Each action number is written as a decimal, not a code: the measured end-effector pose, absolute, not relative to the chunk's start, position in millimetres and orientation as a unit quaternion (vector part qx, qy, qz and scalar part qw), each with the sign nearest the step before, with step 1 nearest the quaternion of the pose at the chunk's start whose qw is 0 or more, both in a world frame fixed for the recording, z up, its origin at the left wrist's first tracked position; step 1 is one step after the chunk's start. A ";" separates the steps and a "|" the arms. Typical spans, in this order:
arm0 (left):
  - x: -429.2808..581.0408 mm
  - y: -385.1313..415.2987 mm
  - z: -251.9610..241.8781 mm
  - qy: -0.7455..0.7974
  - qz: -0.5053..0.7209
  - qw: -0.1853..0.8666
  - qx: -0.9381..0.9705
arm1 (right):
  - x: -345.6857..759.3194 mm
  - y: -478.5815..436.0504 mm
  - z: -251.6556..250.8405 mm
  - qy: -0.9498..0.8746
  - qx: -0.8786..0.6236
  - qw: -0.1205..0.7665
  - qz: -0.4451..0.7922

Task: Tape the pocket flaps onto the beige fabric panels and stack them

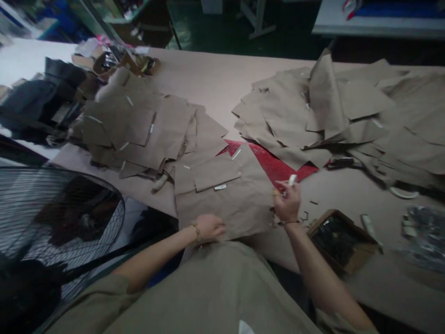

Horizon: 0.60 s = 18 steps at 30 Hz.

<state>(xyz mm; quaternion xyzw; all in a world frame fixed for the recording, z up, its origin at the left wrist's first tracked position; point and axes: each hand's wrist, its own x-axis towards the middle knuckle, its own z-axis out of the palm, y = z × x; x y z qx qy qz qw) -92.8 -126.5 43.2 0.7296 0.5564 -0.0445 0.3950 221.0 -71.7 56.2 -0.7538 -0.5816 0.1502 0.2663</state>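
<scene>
A brown fabric panel (pixel 243 206) is lying on the table (pixel 201 72), overlapping a red sheet (pixel 273 162)
The left hand (pixel 209 227) is resting at its near edge, whether pinching it I cannot tell; the right hand (pixel 288 203), well apart, is gripping a small white-ended item (pixel 292 179) beside the panel's right edge, near a cardboard box (pixel 361 260)

Behind the long pale counter (pixel 198 69), a dark green floor (pixel 212 39) is seen. At the upper right, a white table (pixel 332 24) is placed, with a blue item (pixel 399 9) laid on it. At the left, a black wire-guarded fan (pixel 38 276) is placed. The room is dimly lit.
</scene>
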 end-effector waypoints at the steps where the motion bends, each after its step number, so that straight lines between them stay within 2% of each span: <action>1: -97.7 -114.3 40.4 0.566 -0.035 0.386 0.728 | 193.9 -77.3 53.1 -0.632 -0.710 0.249 0.184; 5: -107.2 -65.4 16.0 0.664 0.069 0.256 0.699 | 117.3 -61.0 33.1 -0.759 -0.579 0.169 0.245; 7: -107.6 -48.5 0.3 0.670 0.100 0.234 0.697 | 94.5 -42.0 21.1 -0.792 -0.546 0.119 0.245; 11: -107.8 -31.7 -21.1 0.672 0.117 0.256 0.685 | 69.9 -15.9 0.9 -0.817 -0.524 0.033 0.239; 18: -110.1 -20.8 -26.6 0.689 0.121 0.302 0.647 | 56.8 -12.3 -12.1 -0.774 -0.591 0.027 0.226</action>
